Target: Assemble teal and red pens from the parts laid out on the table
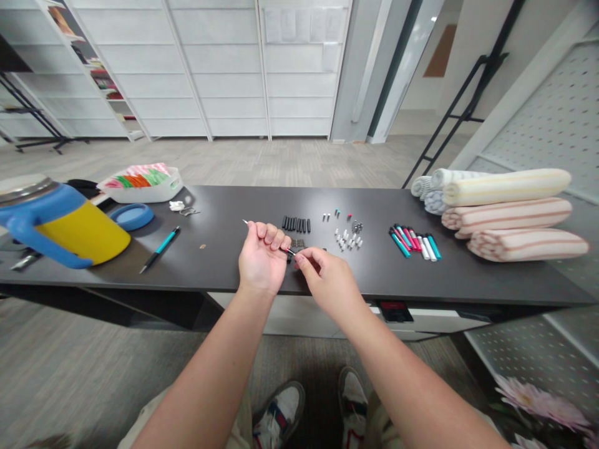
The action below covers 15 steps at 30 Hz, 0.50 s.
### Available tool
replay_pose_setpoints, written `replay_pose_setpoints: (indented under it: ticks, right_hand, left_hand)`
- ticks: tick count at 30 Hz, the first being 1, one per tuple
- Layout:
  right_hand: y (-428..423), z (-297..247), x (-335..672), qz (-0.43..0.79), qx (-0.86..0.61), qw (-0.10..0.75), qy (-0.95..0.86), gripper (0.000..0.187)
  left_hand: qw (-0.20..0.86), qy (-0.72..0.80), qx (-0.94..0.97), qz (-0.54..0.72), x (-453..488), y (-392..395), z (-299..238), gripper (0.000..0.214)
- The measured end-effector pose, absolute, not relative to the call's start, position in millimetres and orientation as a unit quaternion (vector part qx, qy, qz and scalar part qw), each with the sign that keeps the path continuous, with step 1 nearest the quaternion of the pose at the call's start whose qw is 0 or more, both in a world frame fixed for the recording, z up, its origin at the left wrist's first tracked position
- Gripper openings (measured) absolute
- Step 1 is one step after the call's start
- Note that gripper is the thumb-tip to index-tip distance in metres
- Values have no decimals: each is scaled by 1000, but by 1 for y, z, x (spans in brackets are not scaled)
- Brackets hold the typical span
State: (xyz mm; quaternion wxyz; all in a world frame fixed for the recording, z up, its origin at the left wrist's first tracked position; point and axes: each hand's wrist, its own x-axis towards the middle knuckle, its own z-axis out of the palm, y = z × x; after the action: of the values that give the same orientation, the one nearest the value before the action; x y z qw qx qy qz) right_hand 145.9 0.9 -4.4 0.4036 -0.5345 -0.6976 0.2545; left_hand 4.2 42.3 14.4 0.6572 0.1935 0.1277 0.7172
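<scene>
My left hand point(264, 259) is closed, palm up, around a thin pen, mostly hidden in the fist. Its pale narrow tip point(245, 222) sticks out past the thumb. On the other side, the pen's dark end with a bit of red point(289, 252) shows between the hands. There my right hand point(330, 277) pinches it between thumb and fingertips. Just beyond the hands lie a row of black tubes point(296, 224) and small springs point(298, 243), partly hidden. Small white pieces point(349, 239) and metal bits point(357, 227) are to the right. Several teal, red and white pen barrels point(414, 242) lie farther right.
A teal and black pen point(160, 249) lies at the left of the dark table point(224, 209). Near it are a blue lid point(132, 216), a big yellow-blue jug point(70, 224) and a white basket point(150, 192) of colourful packets. Rolled towels point(510, 215) are stacked on the right.
</scene>
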Motion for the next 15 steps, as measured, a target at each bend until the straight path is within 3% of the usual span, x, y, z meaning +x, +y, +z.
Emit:
replay_pose_setpoints:
  ticks: [11, 15]
  right_hand:
    - [0, -5, 144, 274, -519, 416, -695, 3]
    - [-1, -4, 144, 247, -519, 404, -711, 9]
  left_hand:
    - [656, 125, 196, 718, 4, 43, 13, 45]
    - [659, 121, 195, 717, 4, 43, 13, 44]
